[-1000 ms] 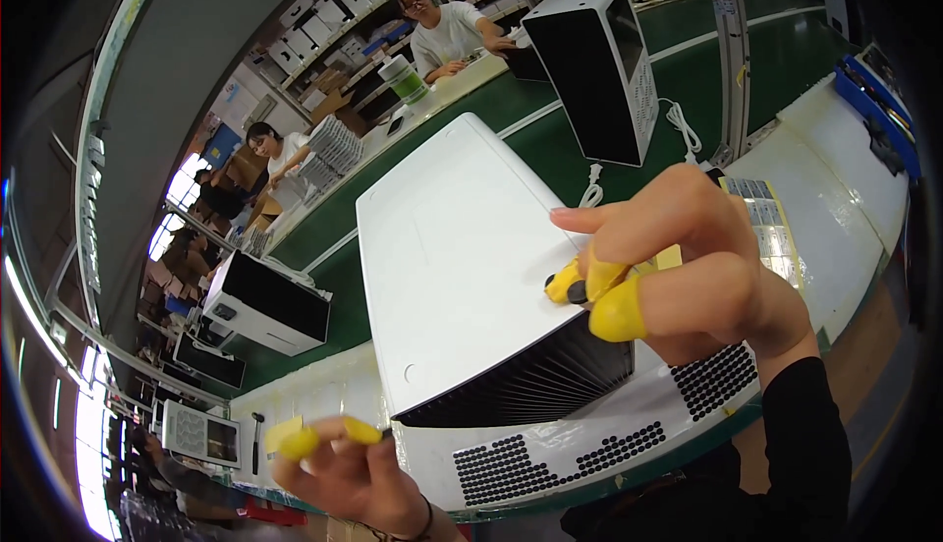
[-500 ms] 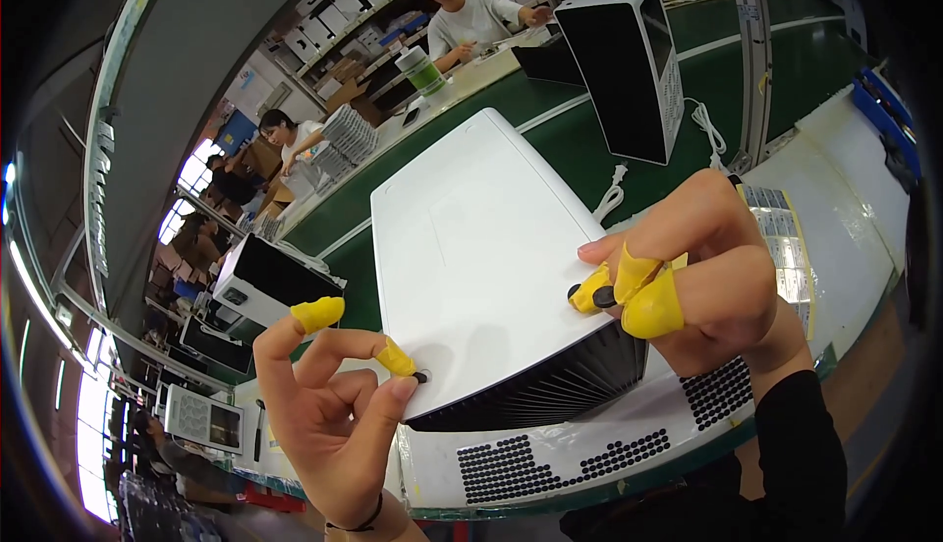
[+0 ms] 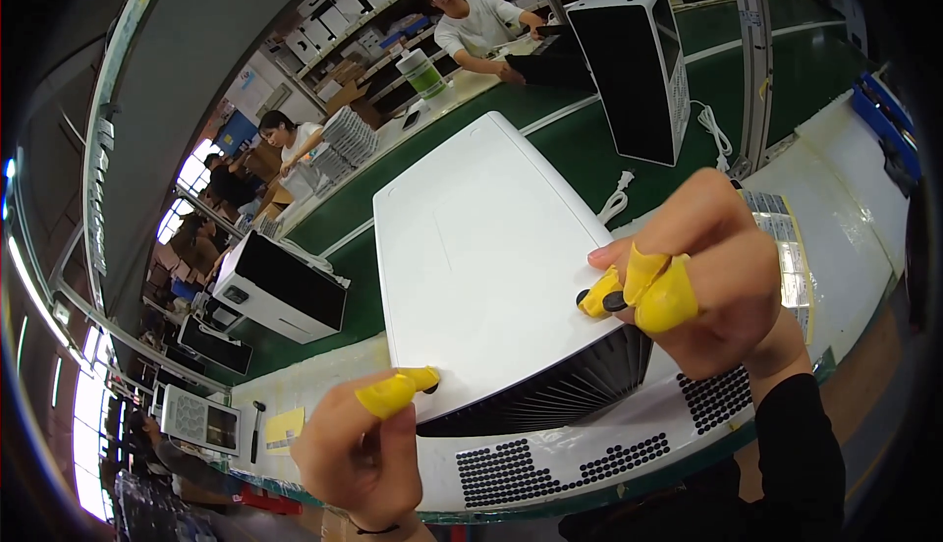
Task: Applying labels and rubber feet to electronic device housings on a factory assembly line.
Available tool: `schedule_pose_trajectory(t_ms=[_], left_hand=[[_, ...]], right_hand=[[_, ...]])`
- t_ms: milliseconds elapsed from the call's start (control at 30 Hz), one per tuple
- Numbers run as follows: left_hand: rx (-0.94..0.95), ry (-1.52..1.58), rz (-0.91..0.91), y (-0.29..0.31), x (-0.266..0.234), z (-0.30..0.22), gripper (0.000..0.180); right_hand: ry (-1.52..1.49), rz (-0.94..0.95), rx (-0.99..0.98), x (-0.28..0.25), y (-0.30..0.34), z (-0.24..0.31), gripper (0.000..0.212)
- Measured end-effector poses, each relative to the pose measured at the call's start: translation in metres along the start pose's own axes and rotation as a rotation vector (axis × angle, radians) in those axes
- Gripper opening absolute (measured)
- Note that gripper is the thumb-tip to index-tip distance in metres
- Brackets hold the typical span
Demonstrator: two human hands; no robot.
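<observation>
In front of me lies a white box-shaped appliance (image 3: 471, 257), its broad smooth face up and its black ribbed side towards me. My left hand (image 3: 359, 444) is closed, a yellow-covered fingertip pressing a small black round pad (image 3: 431, 388) at the near left corner of that face. Over the near right corner, my right hand (image 3: 712, 282) is curled, pinching a black round pad (image 3: 614, 301) between yellow-covered fingers. Another dark pad (image 3: 582, 298) shows by its fingertips, against the white face; whether it is stuck there I cannot tell.
Rows of black pads (image 3: 501, 473) lie along the near table edge. A label sheet (image 3: 786, 257) is at the right. Similar appliances stand upright at the back (image 3: 629, 70) and lie left (image 3: 280, 286). A hammer-like tool (image 3: 256, 431) lies left. Across the green belt, a co-worker (image 3: 481, 26) handles a black part.
My left hand has shifted slightly right, its raised finger folding down and a fingertip now pressing the pad. The appliance has moved a little right. Across the belt, the co-worker has grasped the black part.
</observation>
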State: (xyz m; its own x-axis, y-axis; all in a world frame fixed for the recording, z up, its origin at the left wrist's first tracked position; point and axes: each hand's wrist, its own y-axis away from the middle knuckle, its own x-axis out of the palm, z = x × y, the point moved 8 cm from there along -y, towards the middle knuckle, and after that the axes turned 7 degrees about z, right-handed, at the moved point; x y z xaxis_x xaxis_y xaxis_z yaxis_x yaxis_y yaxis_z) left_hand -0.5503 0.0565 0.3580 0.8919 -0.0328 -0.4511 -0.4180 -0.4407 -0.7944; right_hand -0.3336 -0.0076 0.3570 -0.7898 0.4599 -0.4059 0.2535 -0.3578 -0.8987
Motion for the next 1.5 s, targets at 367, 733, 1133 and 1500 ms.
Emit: schedule_pose_trajectory(t_ms=[367, 733, 1133, 1500], left_hand=[[0.121, -0.567, -0.161, 0.035, 0.008, -0.013, 0.038], [0.164, -0.649, 0.171, 0.048, 0.021, 0.003, 0.034], [0.05, -0.641, -0.18, 0.052, 0.008, 0.0, 0.026], [-0.081, 0.102, -0.406, -0.003, -0.031, 0.05, 0.037]], right_hand=[[-0.134, 0.082, 0.304, 0.023, -0.063, -0.134, 0.029], [0.015, 0.355, 0.364, 0.047, -0.082, -0.159, 0.028], [0.061, 0.442, 0.113, 0.049, -0.089, -0.132, 0.023], [-0.43, 0.166, 0.618, 0.06, -0.055, -0.174, 0.029]])
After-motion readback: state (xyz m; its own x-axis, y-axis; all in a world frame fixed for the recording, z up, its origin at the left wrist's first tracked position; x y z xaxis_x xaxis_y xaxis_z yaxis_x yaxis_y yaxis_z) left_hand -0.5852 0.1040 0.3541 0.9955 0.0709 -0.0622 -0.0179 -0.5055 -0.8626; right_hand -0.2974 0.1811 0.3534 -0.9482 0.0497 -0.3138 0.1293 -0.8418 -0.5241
